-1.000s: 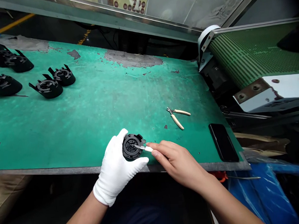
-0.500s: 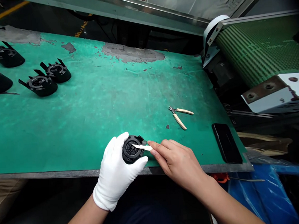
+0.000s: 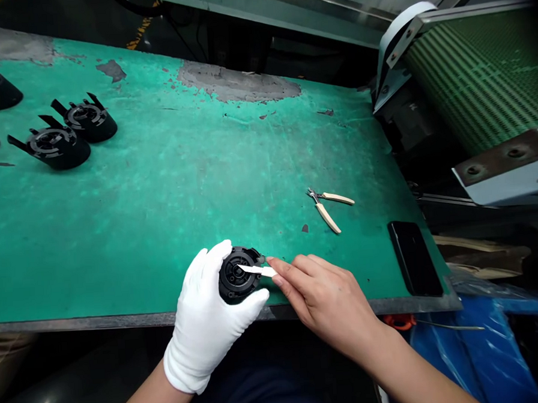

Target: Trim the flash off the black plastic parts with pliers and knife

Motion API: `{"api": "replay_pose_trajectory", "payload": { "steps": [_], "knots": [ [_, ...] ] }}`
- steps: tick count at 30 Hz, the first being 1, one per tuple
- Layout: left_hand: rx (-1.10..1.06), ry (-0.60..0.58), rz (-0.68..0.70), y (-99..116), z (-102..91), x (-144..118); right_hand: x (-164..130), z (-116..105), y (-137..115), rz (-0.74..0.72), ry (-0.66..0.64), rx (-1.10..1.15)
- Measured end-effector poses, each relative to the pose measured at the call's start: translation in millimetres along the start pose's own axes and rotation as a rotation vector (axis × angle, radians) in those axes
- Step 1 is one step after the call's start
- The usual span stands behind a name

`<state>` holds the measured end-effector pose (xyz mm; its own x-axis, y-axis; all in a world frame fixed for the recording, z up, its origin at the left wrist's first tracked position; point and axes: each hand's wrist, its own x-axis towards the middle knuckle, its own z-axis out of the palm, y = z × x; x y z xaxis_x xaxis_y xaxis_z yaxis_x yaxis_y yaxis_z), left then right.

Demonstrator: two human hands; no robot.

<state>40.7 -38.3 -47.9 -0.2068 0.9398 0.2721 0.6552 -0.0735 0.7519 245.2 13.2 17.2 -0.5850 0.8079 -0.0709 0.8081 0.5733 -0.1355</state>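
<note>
Your left hand (image 3: 205, 322), in a white fabric glove, is clenched around a round black plastic part with concentric ribs (image 3: 237, 275), thumb under its near edge and fingers curled over its far left rim. You hold it just above the near edge of the worn green table mat (image 3: 182, 188), its ribbed face tilted up toward you, so its round axis points up and slightly back at your head.

Your bare right hand (image 3: 326, 301) pinches a small white blade-like tool (image 3: 256, 269) between thumb and fingertips. Its long axis runs nearly level, from your fingers on the right to its tip on the left, and that tip rests at the hub of the part, just right of centre.

As a judgement: this piece is mid-work, with the tool engaged on it and nothing yet set down. Far left of your grip, at least 4 similar black parts with projecting tabs (image 3: 52, 146) lie on the mat; whether they are finished or waiting, I cannot tell.

To the right of your grip and farther back lie cream-handled cutting pliers (image 3: 327, 205), jaws pointing left. A black phone (image 3: 414, 257) lies flat farther right, beside the green ribbed conveyor belt (image 3: 479, 76).
</note>
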Motion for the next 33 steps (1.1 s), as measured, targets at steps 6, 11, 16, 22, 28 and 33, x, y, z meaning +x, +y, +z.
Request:
{"api": "replay_pose_trajectory", "payload": {
  "steps": [6,11,16,22,28,33],
  "knots": [
    [0.024,0.015,0.015,-1,1.3,0,5,-2,2,0.003,-0.041,0.041],
    [0.036,0.016,-0.001,0,3.0,0,9,0,2,0.035,-0.026,0.022],
    [0.011,0.036,-0.001,-3,6.2,-3,12,11,-3,0.105,0.043,0.012],
    [-0.091,0.039,-0.043,-2,6.5,-1,-13,8,0,0.111,0.052,0.166],
    [-0.151,0.063,-0.043,0,5.2,-1,-28,4,-4,0.075,-0.042,0.045],
    [-0.148,0.087,0.010,4,9.9,-1,-24,6,-16,0.172,0.021,-0.084]
  ]
}}
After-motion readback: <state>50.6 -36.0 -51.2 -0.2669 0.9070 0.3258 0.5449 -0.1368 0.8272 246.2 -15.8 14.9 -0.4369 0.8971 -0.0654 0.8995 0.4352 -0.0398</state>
